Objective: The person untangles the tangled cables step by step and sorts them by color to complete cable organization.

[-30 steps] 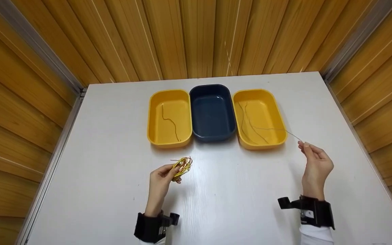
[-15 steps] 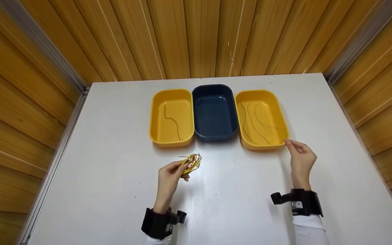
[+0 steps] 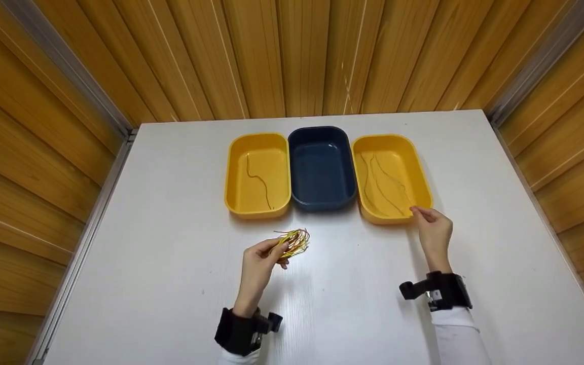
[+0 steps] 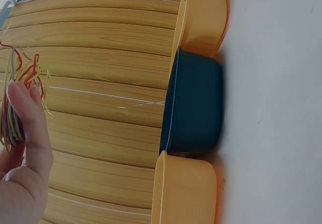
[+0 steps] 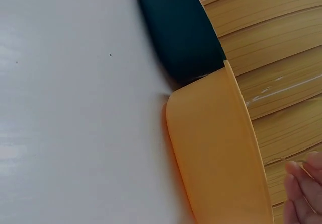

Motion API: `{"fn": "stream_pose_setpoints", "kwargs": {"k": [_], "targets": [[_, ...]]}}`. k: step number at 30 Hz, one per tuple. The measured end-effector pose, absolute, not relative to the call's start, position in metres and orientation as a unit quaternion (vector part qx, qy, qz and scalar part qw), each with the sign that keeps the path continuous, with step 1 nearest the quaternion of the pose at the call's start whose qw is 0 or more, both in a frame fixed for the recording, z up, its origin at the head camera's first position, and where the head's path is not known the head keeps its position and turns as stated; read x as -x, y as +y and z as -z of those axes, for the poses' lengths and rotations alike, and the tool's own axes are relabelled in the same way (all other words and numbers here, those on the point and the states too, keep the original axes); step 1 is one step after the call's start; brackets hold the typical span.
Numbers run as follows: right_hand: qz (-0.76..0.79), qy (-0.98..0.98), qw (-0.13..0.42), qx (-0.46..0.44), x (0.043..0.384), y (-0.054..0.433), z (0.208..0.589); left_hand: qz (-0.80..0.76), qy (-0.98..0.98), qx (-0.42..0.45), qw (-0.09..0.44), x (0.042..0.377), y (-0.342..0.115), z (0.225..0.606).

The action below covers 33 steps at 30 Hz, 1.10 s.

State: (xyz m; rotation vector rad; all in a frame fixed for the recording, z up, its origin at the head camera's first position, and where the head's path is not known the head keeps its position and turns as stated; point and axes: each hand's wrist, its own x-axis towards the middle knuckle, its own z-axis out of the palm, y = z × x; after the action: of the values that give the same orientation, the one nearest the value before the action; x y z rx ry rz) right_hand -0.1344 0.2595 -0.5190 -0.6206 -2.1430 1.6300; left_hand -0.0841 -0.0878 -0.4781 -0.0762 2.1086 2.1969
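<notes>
My left hand pinches a looped bundle of thin wires in front of the bins. Yellow, red and grey strands show in the bundle in the left wrist view. At the near right corner of the right yellow bin, my right hand pinches the end of a thin wire between thumb and fingertips. That wire runs down into the bin, where two other thin wires lie on its floor. A single darker, bent wire lies in the left yellow bin.
Between the yellow bins stands a dark blue bin with nothing in it, its sides against both. All three sit toward the back of a white table. Wood-patterned walls rise behind and at both sides.
My right hand has moved left, from beyond the right bin to its near corner, and the wire it pinches now lies mostly inside. My left hand has shifted slightly right with the bundle.
</notes>
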Motion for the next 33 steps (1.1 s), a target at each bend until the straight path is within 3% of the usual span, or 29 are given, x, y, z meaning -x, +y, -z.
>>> {"fn": "stream_pose_setpoints", "kwargs": {"k": [11,33], "targets": [[-0.476,-0.833,0.166,0.227,0.135,0.260,0.522,-0.728,0.684,0.012,0.039,0.084,-0.080,0.479],[-0.499,-0.810,0.244,0.190,0.117,0.240,0.491,-0.745,0.663,0.043,0.047,0.084,-0.068,0.478]]}}
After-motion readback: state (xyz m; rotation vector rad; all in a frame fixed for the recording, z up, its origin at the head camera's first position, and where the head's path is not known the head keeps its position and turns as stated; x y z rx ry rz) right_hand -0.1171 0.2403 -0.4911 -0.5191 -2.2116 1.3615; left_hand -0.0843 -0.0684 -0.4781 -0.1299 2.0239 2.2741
